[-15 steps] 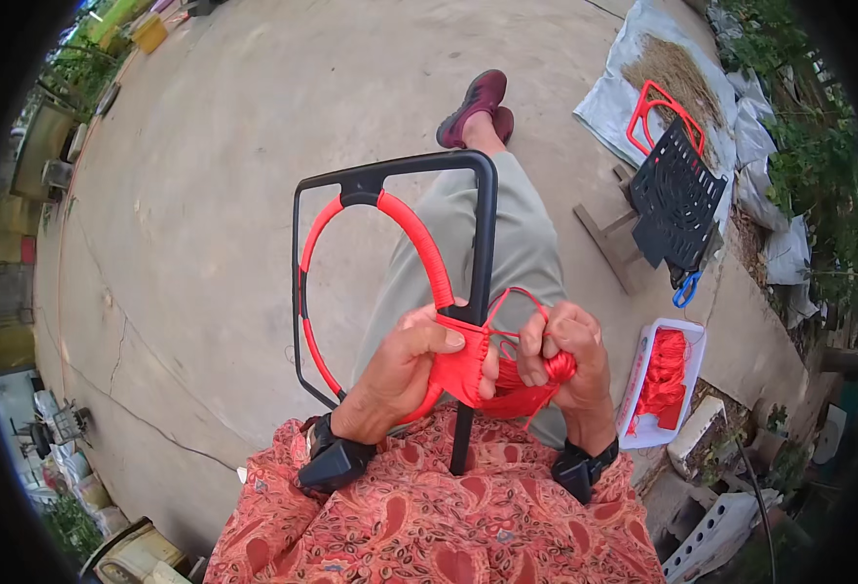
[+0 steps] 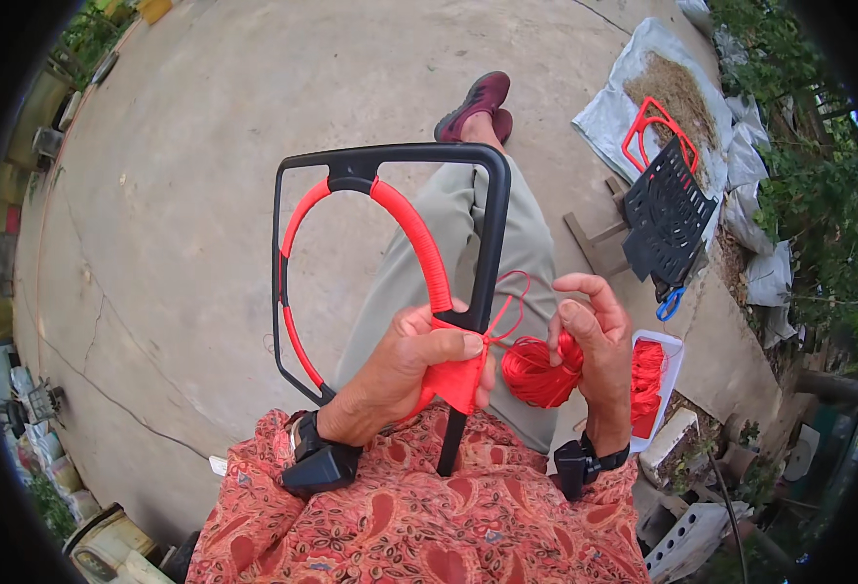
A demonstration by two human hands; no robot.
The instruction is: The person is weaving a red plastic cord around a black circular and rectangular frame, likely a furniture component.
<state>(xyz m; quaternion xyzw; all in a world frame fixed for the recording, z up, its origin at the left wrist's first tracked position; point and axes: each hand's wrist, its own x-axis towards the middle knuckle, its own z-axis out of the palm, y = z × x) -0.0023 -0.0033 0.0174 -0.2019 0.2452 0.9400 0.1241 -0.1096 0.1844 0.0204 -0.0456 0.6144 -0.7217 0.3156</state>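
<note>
Black rectangular metal frame (image 2: 492,234) with a red cord-wrapped hoop (image 2: 414,234) inside stands upright over the person's lap, on the concrete ground (image 2: 205,146). Left hand (image 2: 419,365) clenches the frame's right bar where the red wrapping ends. Right hand (image 2: 595,341) grasps a ball of red cord (image 2: 538,375); beside it, a white tray of red cord (image 2: 655,375).
</note>
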